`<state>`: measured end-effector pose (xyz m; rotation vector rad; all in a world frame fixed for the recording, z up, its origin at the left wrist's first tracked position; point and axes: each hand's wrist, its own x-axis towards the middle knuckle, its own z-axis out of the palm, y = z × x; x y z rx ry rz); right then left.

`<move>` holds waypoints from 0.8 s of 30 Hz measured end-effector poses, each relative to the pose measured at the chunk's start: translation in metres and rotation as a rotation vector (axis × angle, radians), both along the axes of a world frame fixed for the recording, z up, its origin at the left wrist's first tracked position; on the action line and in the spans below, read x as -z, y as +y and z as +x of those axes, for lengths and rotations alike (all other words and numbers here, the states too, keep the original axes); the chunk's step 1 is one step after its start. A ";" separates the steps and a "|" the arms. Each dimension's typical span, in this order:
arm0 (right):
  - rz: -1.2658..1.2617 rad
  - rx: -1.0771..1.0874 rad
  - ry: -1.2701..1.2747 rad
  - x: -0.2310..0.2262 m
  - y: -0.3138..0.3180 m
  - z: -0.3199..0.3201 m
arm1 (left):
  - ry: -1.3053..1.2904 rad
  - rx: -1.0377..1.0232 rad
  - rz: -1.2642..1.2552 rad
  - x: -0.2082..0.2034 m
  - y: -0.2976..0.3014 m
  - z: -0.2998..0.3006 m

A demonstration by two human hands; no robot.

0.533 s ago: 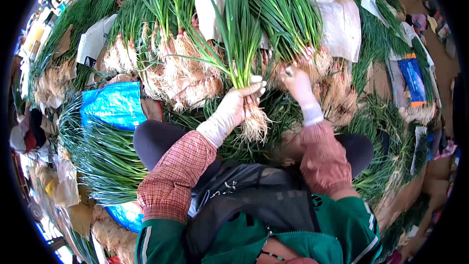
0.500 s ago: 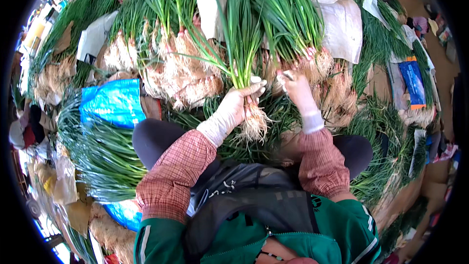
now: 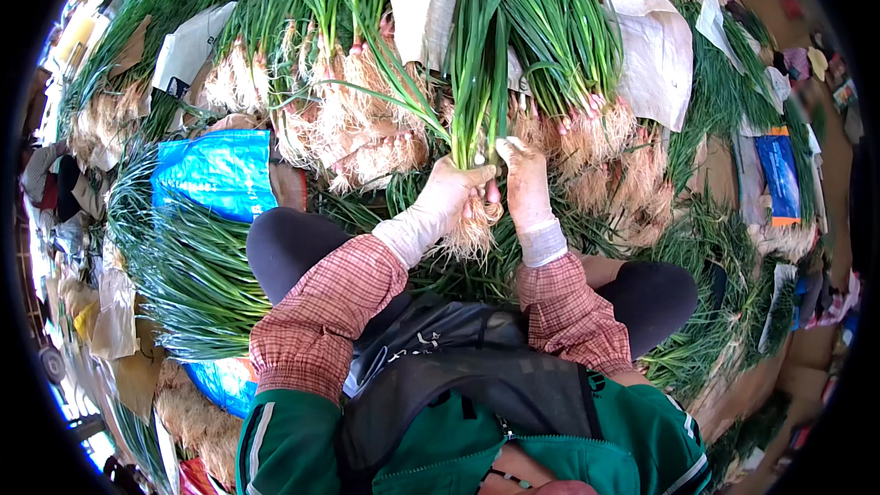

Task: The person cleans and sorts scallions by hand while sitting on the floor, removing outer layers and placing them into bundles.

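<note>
My left hand (image 3: 446,192), in a pale glove, is closed round a bunch of scallions (image 3: 473,92). The long green leaves point away from me, and the tangled roots (image 3: 469,236) hang below the fist. Close against the bunch's right side, my right hand (image 3: 527,185) has its thumb and fingertips pinched on a single scallion stalk (image 3: 500,119). Part of that stalk is hidden by the fingers. Just beyond lies a pile of scallions (image 3: 559,37) with pinkish bulbs and pale roots facing me.
More rooted scallions (image 3: 353,101) lie at the far left of my hands. A blue plastic sheet (image 3: 215,174) covers part of a leafy heap (image 3: 197,280) by my left knee. White sacking (image 3: 655,64) lies at the far right. Loose greens (image 3: 715,266) spread beside my right knee.
My right hand has moved left and nearer to me, bringing its scallion from the far pile to the bunch. My left hand still grips the bunch, nearly in place.
</note>
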<state>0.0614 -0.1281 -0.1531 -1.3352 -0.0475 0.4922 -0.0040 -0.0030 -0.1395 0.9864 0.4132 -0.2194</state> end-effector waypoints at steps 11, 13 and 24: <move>-0.268 -0.194 0.028 -0.026 -0.050 -0.021 | 0.038 0.075 -0.135 0.002 0.007 0.004; -0.302 -0.203 0.080 -0.045 -0.047 -0.033 | 0.023 -0.062 -0.280 0.013 0.002 0.001; 0.374 -0.331 -0.640 -0.184 -0.053 -0.055 | 0.049 0.161 0.206 0.018 -0.032 -0.006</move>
